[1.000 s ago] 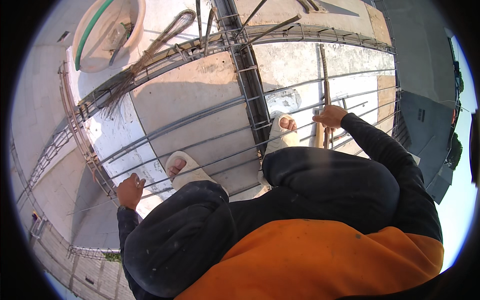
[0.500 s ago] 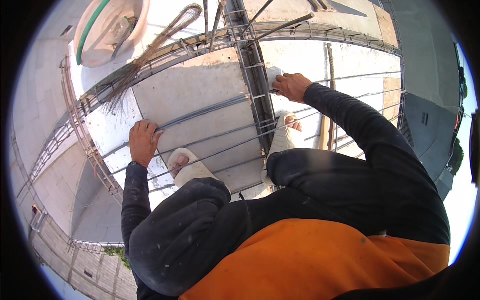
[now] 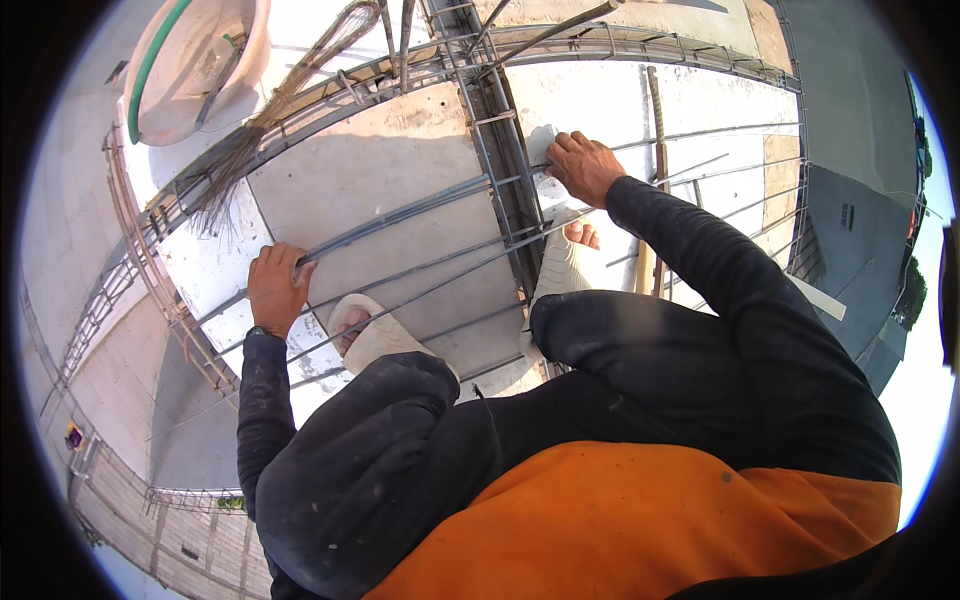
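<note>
My left hand is closed around the left part of a bundle of rebar, thumb on the near side. My right hand grips the rebar farther right, just past the dark steel-caged channel; its fingertips are partly hidden. The bars run across pale formwork panels. More single bars lie parallel, nearer my feet. My left foot and right foot, in light-coloured footwear, are set among these bars.
A rebar cage runs away from me between panels and crosses another cage farther off. A twig broom lies near a pale tub with a green rim. An upright ribbed bar stands right. Lower ground drops away both sides.
The view has shifted a little, so tub, broom and panels sit farther left and up. Both hands keep their grip on the rebar. A pale strip now shows beyond my right forearm.
</note>
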Demonstrator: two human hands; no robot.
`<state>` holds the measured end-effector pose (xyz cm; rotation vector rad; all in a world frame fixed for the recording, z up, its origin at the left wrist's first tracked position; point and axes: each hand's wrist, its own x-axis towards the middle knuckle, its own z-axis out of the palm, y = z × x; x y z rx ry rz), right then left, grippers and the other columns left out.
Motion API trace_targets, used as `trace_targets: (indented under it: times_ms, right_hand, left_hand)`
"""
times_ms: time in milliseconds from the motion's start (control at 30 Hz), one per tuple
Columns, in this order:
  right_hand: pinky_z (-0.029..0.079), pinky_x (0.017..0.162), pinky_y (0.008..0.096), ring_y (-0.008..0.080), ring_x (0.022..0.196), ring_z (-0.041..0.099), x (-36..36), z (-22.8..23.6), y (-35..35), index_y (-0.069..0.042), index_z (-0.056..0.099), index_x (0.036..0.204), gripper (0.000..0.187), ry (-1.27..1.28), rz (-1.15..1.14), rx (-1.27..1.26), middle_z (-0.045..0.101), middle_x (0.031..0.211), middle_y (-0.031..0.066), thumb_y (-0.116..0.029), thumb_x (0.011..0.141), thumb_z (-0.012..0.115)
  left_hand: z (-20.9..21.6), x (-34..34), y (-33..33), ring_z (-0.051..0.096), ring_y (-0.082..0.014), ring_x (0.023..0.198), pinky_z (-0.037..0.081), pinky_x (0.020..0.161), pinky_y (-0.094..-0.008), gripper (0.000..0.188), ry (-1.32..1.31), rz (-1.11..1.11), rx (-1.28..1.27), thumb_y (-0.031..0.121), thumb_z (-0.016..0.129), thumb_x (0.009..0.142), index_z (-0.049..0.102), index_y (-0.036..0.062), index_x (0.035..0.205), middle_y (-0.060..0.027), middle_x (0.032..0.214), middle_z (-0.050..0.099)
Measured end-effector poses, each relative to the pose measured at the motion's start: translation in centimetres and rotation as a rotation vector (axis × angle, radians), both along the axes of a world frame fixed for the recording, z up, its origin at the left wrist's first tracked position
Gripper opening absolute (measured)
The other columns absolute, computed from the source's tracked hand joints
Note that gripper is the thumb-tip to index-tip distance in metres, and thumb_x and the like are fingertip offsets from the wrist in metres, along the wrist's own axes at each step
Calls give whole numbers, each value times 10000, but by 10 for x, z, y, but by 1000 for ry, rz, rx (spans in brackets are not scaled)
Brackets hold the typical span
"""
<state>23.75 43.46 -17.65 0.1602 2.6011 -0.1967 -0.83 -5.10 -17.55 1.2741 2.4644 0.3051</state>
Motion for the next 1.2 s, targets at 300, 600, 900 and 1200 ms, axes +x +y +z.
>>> trace_targets:
  times_ms: [300, 600, 900, 1200]
  right_hand:
    - [565, 889, 419, 303, 933, 739, 57, 113, 168, -142, 724, 1134, 380, 46, -476, 2, 762, 973, 133, -468, 996, 584]
    - [552, 963, 477, 368, 1133, 700, 220, 57, 7, -60, 564, 1334, 622, -277, -1169, 106, 715, 1207, 203, -449, 899, 782]
    - [515, 989, 455, 375, 1128, 678, 230, 41, -10, -57, 509, 1297, 634, -137, -1255, 99, 681, 1224, 199, -378, 810, 759]
    - [499, 1021, 493, 445, 1198, 620, 230, 43, -11, -53, 456, 1401, 604, 134, -1205, 9, 589, 1364, 272, -301, 910, 707]
  left_hand:
    - [76, -28, 68, 576, -330, 1214, 459, 1010, -445, 458, -97, -406, -108, 183, 806, 834, 659, 74, 1254, -114, 1327, 626]
    - [33, 13, 202, 556, -304, 1198, 452, 1005, -433, 701, -142, -570, -101, 283, 896, 736, 596, 102, 1343, -93, 1263, 592]
    - [0, 34, 207, 234, -296, 1575, 180, 1285, -572, 678, -3, -489, -10, 411, 810, 854, 544, 251, 1457, -68, 1645, 355]
    - [-8, 51, 210, 341, -297, 1510, 180, 1290, -554, 480, -32, -487, 57, 354, 776, 885, 639, 205, 1320, -82, 1556, 458]
